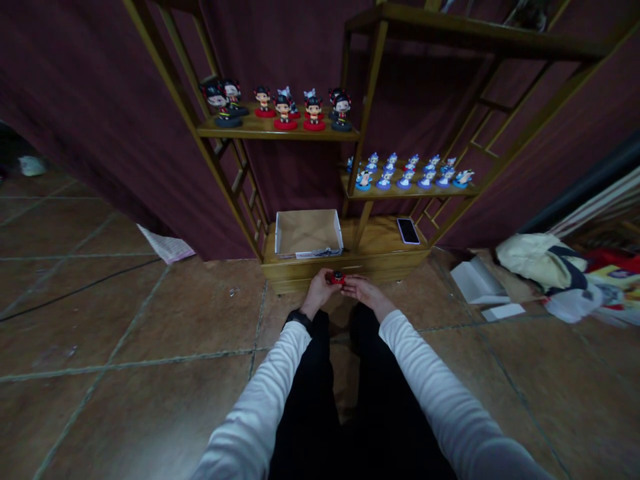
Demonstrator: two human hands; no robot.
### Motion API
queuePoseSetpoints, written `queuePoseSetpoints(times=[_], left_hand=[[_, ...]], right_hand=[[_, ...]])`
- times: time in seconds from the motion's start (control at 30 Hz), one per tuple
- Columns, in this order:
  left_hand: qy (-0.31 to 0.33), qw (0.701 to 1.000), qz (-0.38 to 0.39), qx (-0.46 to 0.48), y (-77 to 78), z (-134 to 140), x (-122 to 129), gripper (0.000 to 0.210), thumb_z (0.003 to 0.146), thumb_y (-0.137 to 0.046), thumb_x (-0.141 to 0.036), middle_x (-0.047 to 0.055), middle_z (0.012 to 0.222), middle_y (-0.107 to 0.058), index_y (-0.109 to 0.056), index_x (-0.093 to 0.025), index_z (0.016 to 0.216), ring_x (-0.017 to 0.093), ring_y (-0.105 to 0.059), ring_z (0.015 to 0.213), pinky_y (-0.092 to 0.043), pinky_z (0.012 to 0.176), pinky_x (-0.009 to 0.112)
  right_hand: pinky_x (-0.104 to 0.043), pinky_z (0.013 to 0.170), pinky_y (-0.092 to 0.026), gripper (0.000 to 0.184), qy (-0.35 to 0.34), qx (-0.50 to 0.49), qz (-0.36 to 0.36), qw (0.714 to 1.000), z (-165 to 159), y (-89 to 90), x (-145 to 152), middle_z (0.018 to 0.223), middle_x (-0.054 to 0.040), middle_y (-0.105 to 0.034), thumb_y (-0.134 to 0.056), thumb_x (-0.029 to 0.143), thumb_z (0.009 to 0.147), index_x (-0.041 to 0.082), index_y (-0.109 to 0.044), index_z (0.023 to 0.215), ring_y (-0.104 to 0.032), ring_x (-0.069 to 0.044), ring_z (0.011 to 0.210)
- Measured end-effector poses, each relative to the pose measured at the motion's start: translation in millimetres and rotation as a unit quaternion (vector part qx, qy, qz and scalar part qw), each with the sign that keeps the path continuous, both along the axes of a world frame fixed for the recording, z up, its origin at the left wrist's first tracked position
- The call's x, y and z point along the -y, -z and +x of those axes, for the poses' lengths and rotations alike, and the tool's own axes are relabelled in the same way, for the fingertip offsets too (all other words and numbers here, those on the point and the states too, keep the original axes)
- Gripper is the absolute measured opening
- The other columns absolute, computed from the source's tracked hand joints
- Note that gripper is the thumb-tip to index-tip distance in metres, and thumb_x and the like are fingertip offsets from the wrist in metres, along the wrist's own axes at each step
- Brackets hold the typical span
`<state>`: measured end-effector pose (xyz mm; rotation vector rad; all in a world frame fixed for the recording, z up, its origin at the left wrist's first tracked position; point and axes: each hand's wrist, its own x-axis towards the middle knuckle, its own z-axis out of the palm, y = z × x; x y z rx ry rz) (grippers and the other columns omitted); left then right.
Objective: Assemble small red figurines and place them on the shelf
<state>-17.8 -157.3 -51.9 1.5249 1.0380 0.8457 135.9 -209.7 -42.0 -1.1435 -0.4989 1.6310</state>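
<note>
Between my two hands is a small figurine [338, 278], black on top with red below; its details are too small to make out. My left hand [320, 291] is closed around its left side. From the right, the fingers of my right hand [364, 291] reach in and grip its other side. Both hands are in front of the low wooden cabinet [320, 269], below an open cardboard box [309, 233]. Black-haired figurines [284, 110] on red or dark bases stand on the upper left shelf [280, 135].
Several blue-and-white figurines [406, 177] line the right shelf [415, 193]. A phone [409, 231] lies on the cabinet top. White box pieces [479, 283] and bags [575, 300] lie on the floor at right. A black cable [83, 290] and a paper sheet [167, 245] are at left.
</note>
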Motion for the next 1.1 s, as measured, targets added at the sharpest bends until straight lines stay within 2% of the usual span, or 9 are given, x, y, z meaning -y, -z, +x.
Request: queuePoseSetpoints(times=[0.13,0.3,0.57,0.9,1.1], left_hand=[[0.012,0.998,-0.047,0.051,-0.2,-0.9,-1.7,0.042,0.058,-0.073,-0.009,0.0,0.08,-0.064,-0.057,-0.014,0.096,0.011,-0.06,0.074,-0.049,0.074,0.026],[0.055,0.993,-0.069,0.075,2.9,-0.3,-2.2,0.041,0.06,-0.074,-0.012,0.004,0.088,-0.068,-0.062,-0.013,0.099,0.013,-0.062,0.081,-0.05,0.079,0.029],[0.021,0.994,-0.069,0.085,4.8,-1.0,-4.4,0.053,0.059,-0.074,-0.01,0.006,0.092,-0.069,-0.058,-0.013,0.11,0.013,-0.063,0.081,-0.051,0.081,0.031],[0.026,0.994,-0.074,0.071,-4.1,-3.2,-4.4,0.037,0.059,-0.075,-0.014,0.005,0.087,-0.07,-0.063,-0.012,0.094,0.015,-0.064,0.08,-0.05,0.082,0.032],[0.03,0.996,-0.062,0.06,-5.4,-6.1,-3.5,0.035,0.06,-0.074,-0.018,0.004,0.083,-0.068,-0.063,-0.012,0.093,0.014,-0.062,0.076,-0.05,0.079,0.031]], right_hand=[[-0.023,0.06,-0.054,0.003,0.023,0.01,-0.008,1.0,-0.1,1.0,-1.3,0.069,-0.0033,-0.071,-0.064,0.016,0.076,0.015,-0.066,0.078,-0.065,-0.012,0.059],[-0.023,0.058,-0.054,0.007,0.032,0.013,-0.002,0.999,-0.5,1.9,0.1,0.064,-0.0023,-0.07,-0.062,0.011,0.075,0.016,-0.067,0.079,-0.063,-0.012,0.055],[-0.028,0.067,-0.058,0.012,0.03,-0.012,0.01,0.999,-1.2,1.8,0.6,0.071,-0.0037,-0.072,-0.066,0.007,0.072,0.016,-0.062,0.079,-0.069,-0.015,0.067],[-0.031,0.068,-0.059,0.01,0.009,-0.012,0.009,1.0,0.0,1.6,0.8,0.074,-0.0053,-0.073,-0.066,0.01,0.073,0.016,-0.063,0.081,-0.07,-0.016,0.068],[-0.03,0.066,-0.059,0.009,0.036,-0.01,0.015,0.999,-0.4,6.3,-0.5,0.071,-0.005,-0.072,-0.065,0.01,0.074,0.016,-0.063,0.08,-0.07,-0.016,0.065]])
